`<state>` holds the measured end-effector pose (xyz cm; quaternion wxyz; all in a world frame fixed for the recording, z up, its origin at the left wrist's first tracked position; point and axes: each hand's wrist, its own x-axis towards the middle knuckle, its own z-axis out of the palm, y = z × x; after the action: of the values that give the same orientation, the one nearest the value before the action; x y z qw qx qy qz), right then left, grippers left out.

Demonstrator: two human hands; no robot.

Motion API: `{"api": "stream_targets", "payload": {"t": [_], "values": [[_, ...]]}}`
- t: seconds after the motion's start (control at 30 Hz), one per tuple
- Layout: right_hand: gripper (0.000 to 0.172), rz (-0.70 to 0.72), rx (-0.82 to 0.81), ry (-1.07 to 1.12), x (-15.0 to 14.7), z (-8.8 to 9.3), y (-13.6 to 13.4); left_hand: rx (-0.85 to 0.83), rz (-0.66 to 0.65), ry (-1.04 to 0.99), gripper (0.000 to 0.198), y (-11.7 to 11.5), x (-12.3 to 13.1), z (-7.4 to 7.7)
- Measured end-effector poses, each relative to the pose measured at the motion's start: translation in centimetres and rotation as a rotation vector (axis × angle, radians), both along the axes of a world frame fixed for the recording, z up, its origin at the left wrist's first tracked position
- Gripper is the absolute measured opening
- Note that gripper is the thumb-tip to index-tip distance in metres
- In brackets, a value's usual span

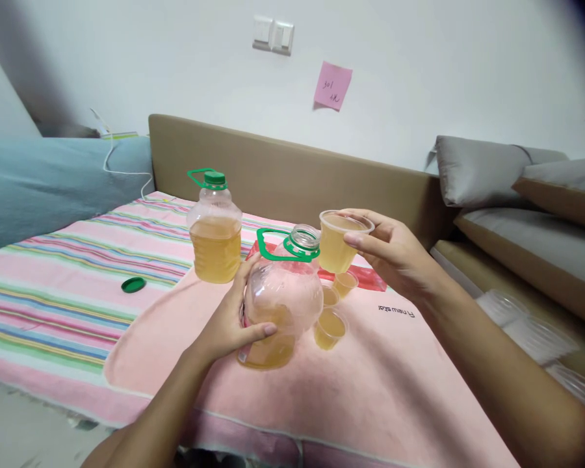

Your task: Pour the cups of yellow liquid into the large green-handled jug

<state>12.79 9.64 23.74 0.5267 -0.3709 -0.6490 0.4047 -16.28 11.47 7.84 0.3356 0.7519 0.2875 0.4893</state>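
Left hand [241,322] grasping open bottle [292,289], leaning toward 1 o'clock, liquid low inside; most fingers hidden behind it, can't tell if base touches cloth [370,390]. Right hand [392,250] grasping held cup [338,250], liquid in it, at 1-2 o'clock from that bottle; far fingers partly blocked. Other cups [330,330] with liquid at 3 to 4 o'clock: near one clearest, two behind partly covered. Capped bottle [217,244] stands at 10 o'clock, loose cap [133,285] lies at 9. Red sheet [370,276] behind, mostly blocked. Clear stacks [531,331] farther out at 3, partly behind right forearm, blurry, count unclear.
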Motion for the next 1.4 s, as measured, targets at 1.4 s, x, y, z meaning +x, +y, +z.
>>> {"api": "stream_targets", "payload": {"t": [1.4], "values": [[0.052, -0.073, 0.101, -0.391, -0.1, 4.2, -0.6, 0.028, -0.013, 0.000, 0.127, -0.1, 0.1, 0.6]]}}
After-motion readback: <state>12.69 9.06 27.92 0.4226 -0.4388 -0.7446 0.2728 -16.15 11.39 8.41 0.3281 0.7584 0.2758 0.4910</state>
